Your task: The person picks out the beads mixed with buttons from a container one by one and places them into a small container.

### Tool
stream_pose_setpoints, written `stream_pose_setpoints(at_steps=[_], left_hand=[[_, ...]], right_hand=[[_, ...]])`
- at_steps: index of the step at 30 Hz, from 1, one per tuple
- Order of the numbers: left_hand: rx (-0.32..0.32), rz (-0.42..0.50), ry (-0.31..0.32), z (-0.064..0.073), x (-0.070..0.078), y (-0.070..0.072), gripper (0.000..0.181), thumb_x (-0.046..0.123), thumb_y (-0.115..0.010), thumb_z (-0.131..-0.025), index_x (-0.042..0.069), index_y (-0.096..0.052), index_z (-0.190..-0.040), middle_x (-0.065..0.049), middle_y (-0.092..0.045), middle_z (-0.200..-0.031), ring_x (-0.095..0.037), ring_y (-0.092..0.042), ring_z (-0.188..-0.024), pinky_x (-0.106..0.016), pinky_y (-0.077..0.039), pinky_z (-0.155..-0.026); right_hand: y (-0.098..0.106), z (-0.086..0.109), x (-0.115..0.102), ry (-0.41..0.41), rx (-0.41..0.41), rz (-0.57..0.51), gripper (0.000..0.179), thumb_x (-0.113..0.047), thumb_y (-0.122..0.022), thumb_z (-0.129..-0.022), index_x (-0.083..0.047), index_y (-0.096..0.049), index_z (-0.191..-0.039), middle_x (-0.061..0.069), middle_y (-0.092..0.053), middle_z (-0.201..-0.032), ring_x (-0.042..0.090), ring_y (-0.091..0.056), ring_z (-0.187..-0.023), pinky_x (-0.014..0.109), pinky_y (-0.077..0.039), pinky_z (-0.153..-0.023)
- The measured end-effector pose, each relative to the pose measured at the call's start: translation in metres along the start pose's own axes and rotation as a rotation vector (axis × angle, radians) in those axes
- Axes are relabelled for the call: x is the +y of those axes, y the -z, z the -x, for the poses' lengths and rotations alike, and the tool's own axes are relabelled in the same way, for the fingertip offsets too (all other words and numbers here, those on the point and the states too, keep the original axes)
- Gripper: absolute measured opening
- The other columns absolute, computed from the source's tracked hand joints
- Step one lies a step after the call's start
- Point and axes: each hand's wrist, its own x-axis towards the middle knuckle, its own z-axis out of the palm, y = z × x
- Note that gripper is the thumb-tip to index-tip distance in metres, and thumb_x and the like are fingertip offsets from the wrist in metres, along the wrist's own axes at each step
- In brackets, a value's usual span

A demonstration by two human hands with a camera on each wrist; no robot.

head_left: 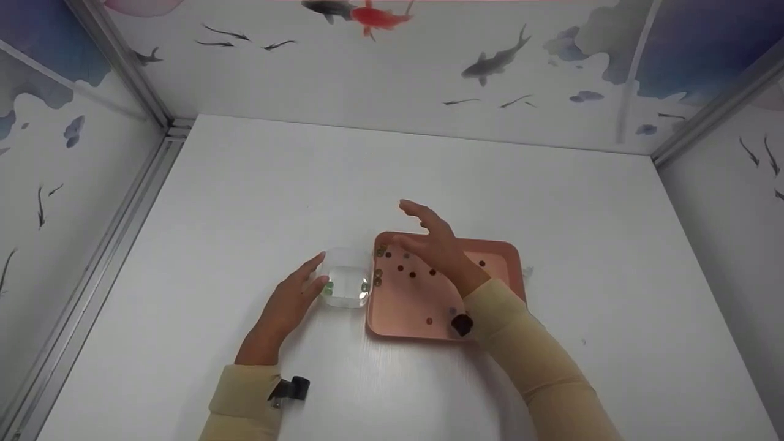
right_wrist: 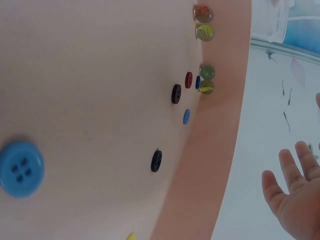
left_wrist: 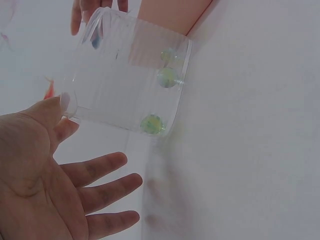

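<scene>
My left hand [head_left: 288,306] is at the left side of a clear plastic container [head_left: 348,297]. In the left wrist view its thumb touches the container near the rim, with the other fingers extended and spread apart. Green-yellow marbles [left_wrist: 152,124] lie at the bottom of the container. Over the far part of a pink tray [head_left: 404,318] hovers my right hand [head_left: 438,245], fingers extended. Marbles [right_wrist: 204,33] rest along the tray's wall, and buttons in dark, red and blue lie on its floor, including a large blue button [right_wrist: 21,169].
The tray stands just right of the container on a white table [head_left: 275,177]. Walls printed with fish [head_left: 496,58] enclose the back and sides. A small pale item [head_left: 528,271] lies beside the tray's right edge.
</scene>
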Motion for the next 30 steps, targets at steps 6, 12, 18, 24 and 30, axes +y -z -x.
stream_pose_setpoints(at_steps=[6, 12, 18, 24, 30], left_hand=[[0.000, 0.005, -0.001, -0.0002, -0.0008, 0.0003, 0.055, 0.043, -0.044, -0.102, 0.027, -0.030, -0.153, -0.013, -0.034, -0.154, -0.039, -0.031, -0.140, -0.061, -0.023, -0.111], [0.012, 0.028, -0.021, 0.0009, -0.0016, -0.0003, 0.055, 0.042, -0.045, -0.102, 0.027, -0.031, -0.152, -0.012, -0.034, -0.154, -0.038, -0.033, -0.139, -0.060, -0.024, -0.112], [0.014, 0.024, -0.004, 0.0012, -0.0011, -0.0009, 0.056, 0.044, -0.045, -0.101, 0.027, -0.031, -0.152, -0.011, -0.034, -0.155, -0.037, -0.031, -0.141, -0.059, -0.023, -0.113], [0.014, 0.023, -0.004, 0.0011, -0.0021, -0.0008, 0.056, 0.044, -0.045, -0.101, 0.028, -0.031, -0.152, -0.011, -0.033, -0.155, -0.037, -0.030, -0.141, -0.059, -0.022, -0.113], [0.015, 0.031, 0.002, 0.0004, -0.0015, -0.0011, 0.055, 0.043, -0.046, -0.101, 0.028, -0.032, -0.152, -0.010, -0.034, -0.155, -0.037, -0.031, -0.141, -0.059, -0.023, -0.112]], right_hand=[[-0.0002, -0.0008, -0.0013, -0.008, -0.009, -0.002, 0.062, -0.025, -0.070, -0.091, -0.013, -0.043, -0.146, 0.006, -0.047, -0.146, 0.022, -0.042, -0.134, 0.049, -0.033, -0.110], [-0.0003, -0.0003, 0.0010, 0.017, -0.012, 0.005, 0.058, -0.019, -0.069, -0.091, -0.010, -0.046, -0.144, 0.007, -0.050, -0.143, 0.023, -0.045, -0.131, 0.048, -0.035, -0.107], [-0.0009, -0.0021, 0.0039, -0.002, -0.040, 0.026, 0.056, -0.021, -0.068, -0.092, -0.011, -0.047, -0.143, 0.007, -0.053, -0.141, 0.021, -0.047, -0.129, 0.047, -0.036, -0.107], [-0.0022, -0.0038, 0.0033, -0.042, -0.069, 0.026, 0.054, -0.023, -0.067, -0.093, -0.013, -0.049, -0.142, 0.006, -0.055, -0.138, 0.021, -0.048, -0.129, 0.047, -0.035, -0.109], [-0.0051, -0.0057, 0.0025, -0.102, -0.113, 0.028, 0.051, -0.022, -0.066, -0.094, -0.011, -0.050, -0.141, 0.006, -0.057, -0.136, 0.022, -0.049, -0.127, 0.045, -0.034, -0.111]])
